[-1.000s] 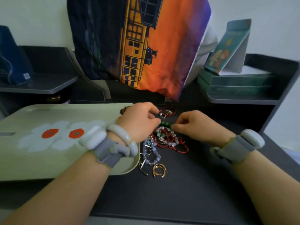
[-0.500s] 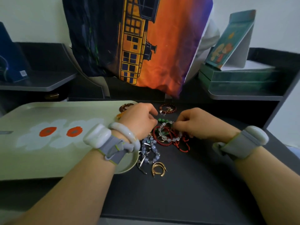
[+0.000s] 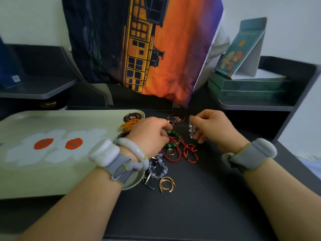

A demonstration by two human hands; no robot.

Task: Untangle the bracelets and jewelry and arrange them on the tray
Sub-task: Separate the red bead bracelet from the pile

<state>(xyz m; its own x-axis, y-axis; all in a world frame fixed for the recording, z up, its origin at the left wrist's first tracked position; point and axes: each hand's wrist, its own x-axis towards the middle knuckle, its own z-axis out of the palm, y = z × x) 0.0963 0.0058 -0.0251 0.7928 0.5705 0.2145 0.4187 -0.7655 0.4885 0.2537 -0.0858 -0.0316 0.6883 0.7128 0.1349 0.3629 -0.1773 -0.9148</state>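
Observation:
A tangle of jewelry lies on the dark desk beside the pale green flower tray (image 3: 52, 173). My right hand (image 3: 213, 129) holds a clear crystal bead bracelet (image 3: 191, 129) lifted above the pile. My left hand (image 3: 149, 136) presses down on the pile, its fingers pinching the red bead strand (image 3: 173, 140) by the green bead bracelet (image 3: 171, 133). Red cord bracelets (image 3: 190, 152), a gold ring (image 3: 170, 151), a pale blue bead bracelet (image 3: 160, 169) and gold hoops (image 3: 167, 184) lie loose. Amber beads (image 3: 129, 123) and a dark red bracelet (image 3: 132, 117) rest on the tray's far corner.
Another dark red bracelet with rings (image 3: 175, 118) lies behind the pile. A printed cushion (image 3: 147, 49) leans at the back. Green boxes with a standing card (image 3: 246, 87) fill the right shelf. A grey shelf (image 3: 34, 91) sits back left.
My right hand has lifted the clear crystal bracelet out of the pile and up to the right. My left hand stays on the pile, holding the strands down.

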